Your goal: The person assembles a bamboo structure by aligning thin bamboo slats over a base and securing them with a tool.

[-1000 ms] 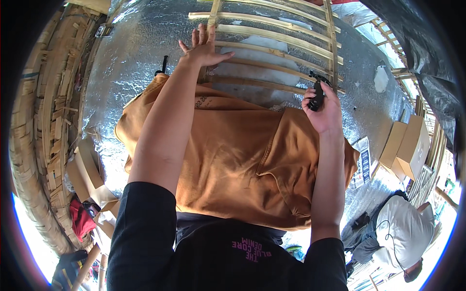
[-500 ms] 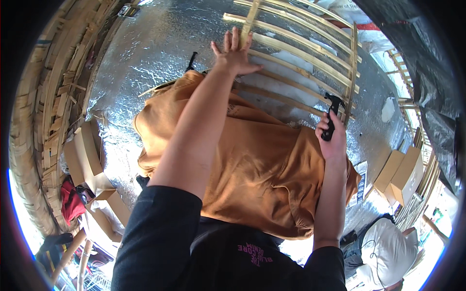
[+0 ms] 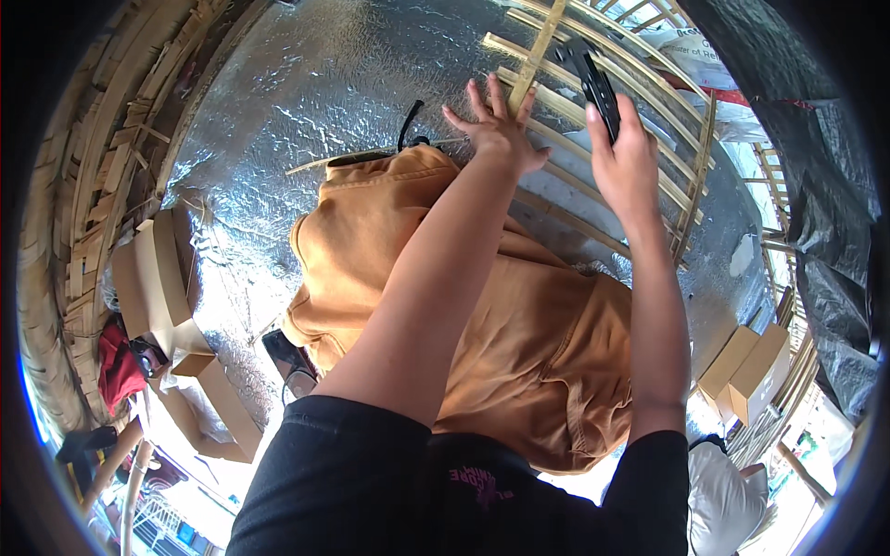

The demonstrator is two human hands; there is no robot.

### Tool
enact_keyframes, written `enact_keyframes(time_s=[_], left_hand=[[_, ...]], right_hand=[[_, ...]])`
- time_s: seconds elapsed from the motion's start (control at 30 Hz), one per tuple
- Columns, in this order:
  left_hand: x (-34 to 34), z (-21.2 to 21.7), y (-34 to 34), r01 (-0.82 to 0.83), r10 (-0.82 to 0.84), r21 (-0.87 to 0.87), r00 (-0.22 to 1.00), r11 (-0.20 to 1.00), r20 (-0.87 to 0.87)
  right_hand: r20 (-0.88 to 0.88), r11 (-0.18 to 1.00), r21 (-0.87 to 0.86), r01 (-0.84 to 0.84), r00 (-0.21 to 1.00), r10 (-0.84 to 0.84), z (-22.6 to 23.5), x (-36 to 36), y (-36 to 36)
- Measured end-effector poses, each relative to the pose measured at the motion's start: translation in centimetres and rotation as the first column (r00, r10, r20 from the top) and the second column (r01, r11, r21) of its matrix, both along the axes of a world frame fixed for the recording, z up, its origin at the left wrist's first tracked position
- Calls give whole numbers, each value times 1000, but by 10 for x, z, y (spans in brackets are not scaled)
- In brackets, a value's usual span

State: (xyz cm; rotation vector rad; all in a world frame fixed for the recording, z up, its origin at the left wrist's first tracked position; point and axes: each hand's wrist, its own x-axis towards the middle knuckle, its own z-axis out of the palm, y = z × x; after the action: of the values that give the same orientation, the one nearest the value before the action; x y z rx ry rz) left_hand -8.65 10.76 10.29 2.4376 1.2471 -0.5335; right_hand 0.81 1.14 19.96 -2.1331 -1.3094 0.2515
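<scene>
In front of my brown-trousered legs (image 3: 538,324) lies a frame of pale split-bamboo slats (image 3: 640,100), joined by crosspieces. My left hand (image 3: 501,137) rests on its near left part, fingers spread beside and over a lengthwise crosspiece (image 3: 536,57). A black hammer (image 3: 601,93), seemingly with a folding-tool style handle, is gripped in my right hand (image 3: 627,167). It is raised over the slats, its head up and to the left, near the crosspiece but apart from my left hand. Whether a nail is under my left fingers cannot be made out.
Shiny foil sheeting (image 3: 250,120) covers the floor. Open cardboard boxes stand at left (image 3: 153,278) and right (image 3: 742,371). Beyond my left knee lies a black curved thing (image 3: 408,122), and a phone (image 3: 286,360) is beside my left thigh. Black plastic sheeting (image 3: 825,176) hangs at right.
My right hand has lifted the hammer from the frame's near right corner up and leftward toward the crosspiece. My left hand stays spread at the crosspiece; the whole view has shifted slightly.
</scene>
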Motion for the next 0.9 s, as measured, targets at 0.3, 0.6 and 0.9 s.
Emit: enact_keyframes(time_s=[0.3, 0.6, 0.9], left_hand=[[6, -1, -3, -31, 31, -17, 1000, 999, -6], [6, 0, -2, -26, 25, -33, 999, 999, -37], [8, -6, -3, -24, 23, -6, 999, 1000, -49]], right_hand=[[374, 965, -256, -54, 915, 151, -75, 29, 43], [334, 932, -345, -112, 913, 233, -69, 32, 46], [286, 946, -321, -46, 948, 142, -67, 27, 46]])
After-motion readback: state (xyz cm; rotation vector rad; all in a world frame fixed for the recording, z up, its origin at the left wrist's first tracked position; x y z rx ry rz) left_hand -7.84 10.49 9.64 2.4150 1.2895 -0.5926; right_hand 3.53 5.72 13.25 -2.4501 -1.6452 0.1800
